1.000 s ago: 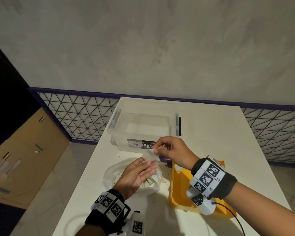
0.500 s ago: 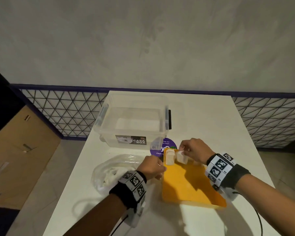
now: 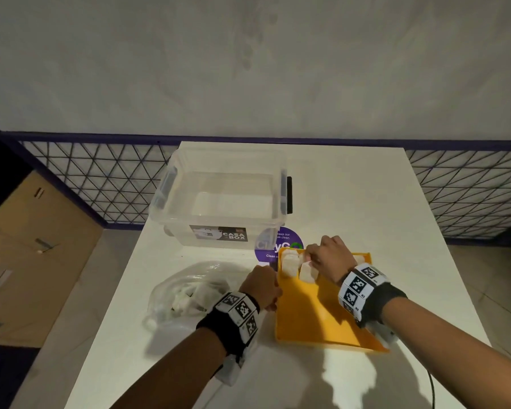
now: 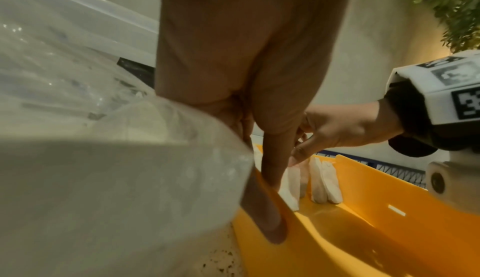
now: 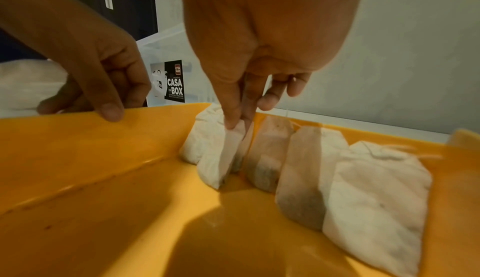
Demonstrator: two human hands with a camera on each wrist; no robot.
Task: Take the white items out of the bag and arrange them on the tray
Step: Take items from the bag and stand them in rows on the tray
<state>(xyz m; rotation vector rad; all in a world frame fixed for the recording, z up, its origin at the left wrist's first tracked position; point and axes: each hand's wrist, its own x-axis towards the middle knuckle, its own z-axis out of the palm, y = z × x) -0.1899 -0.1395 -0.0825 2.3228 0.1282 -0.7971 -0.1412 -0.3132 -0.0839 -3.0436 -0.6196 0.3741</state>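
A yellow tray [image 3: 316, 320] lies on the white table. Several white tea-bag-like sachets [image 5: 306, 170] stand in a row at its far end. My right hand [image 3: 309, 256] pinches the top of one sachet [image 5: 221, 162] near the left of that row, between thumb and forefinger [image 5: 237, 123]. My left hand [image 3: 273, 290] grips the tray's left wall [image 5: 78, 137], thumb over the rim. To the left of the tray lies the clear plastic bag [image 3: 189, 293], with more white sachets [image 3: 183, 301] inside.
A clear storage box [image 3: 224, 202] labelled CASA BOX stands behind the tray and bag. A purple round sticker [image 3: 281, 245] lies between box and tray. A black cable [image 3: 431, 388] runs off the table's near right. Wire mesh fencing [image 3: 101, 184] and cardboard [image 3: 27, 246] are to the left.
My right hand carried a white sachet from above the bag over to the far end of the tray. My left hand left the bag and took hold of the tray's left wall.
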